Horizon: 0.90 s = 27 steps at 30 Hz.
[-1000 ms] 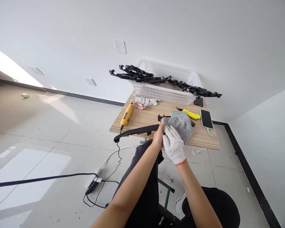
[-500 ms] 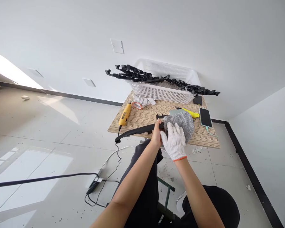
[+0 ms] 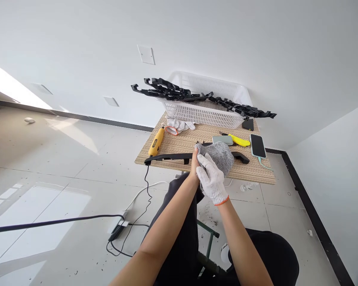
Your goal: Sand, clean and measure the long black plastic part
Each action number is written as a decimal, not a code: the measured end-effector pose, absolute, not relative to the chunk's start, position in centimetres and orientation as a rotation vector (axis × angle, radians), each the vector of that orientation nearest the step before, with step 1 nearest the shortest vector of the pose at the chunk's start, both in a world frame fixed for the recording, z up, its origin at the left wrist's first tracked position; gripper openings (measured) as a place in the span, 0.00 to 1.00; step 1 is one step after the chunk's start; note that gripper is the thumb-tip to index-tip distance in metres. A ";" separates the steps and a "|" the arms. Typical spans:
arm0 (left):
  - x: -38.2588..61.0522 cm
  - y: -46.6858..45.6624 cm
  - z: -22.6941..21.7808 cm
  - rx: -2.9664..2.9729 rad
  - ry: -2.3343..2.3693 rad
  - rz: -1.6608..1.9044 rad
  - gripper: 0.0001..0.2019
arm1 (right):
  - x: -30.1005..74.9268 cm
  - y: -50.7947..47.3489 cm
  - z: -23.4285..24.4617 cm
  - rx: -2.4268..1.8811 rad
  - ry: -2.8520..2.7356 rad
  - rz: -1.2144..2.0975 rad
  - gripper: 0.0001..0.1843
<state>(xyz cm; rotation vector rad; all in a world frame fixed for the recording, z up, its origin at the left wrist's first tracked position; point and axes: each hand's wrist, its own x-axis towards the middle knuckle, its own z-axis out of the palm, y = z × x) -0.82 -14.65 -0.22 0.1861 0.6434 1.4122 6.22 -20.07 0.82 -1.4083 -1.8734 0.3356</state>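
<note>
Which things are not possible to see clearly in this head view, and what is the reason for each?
In the head view:
- Middle of the black strip: covered by the grey cloth and hands.
- Most fingers of the left hand: behind the gloved right hand.
- Lettering on the yellow tool: too small.
- Far end of the dark cable: cut off by the left edge.

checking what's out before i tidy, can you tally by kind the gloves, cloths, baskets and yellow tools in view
Gloves: 2 (worn glove, loose glove)
Cloths: 1 (grey cloth)
Baskets: 1 (white plastic basket)
Yellow tools: 2 (corded rotary tool, yellow-handled tool)
Total: 6
</note>
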 end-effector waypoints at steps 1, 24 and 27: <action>-0.8 -14.6 -0.2 0.161 0.650 1.440 0.14 | 5.8 -20.1 0.7 -1.412 -1.893 0.277 0.27; -1.8 -15.6 -0.7 0.298 0.467 1.238 0.20 | 13.2 -16.3 -0.5 -2.043 -1.653 -0.274 0.28; -1.7 -15.7 -0.7 0.283 0.452 1.226 0.19 | 11.2 -16.8 -0.5 -2.006 -1.635 -0.325 0.30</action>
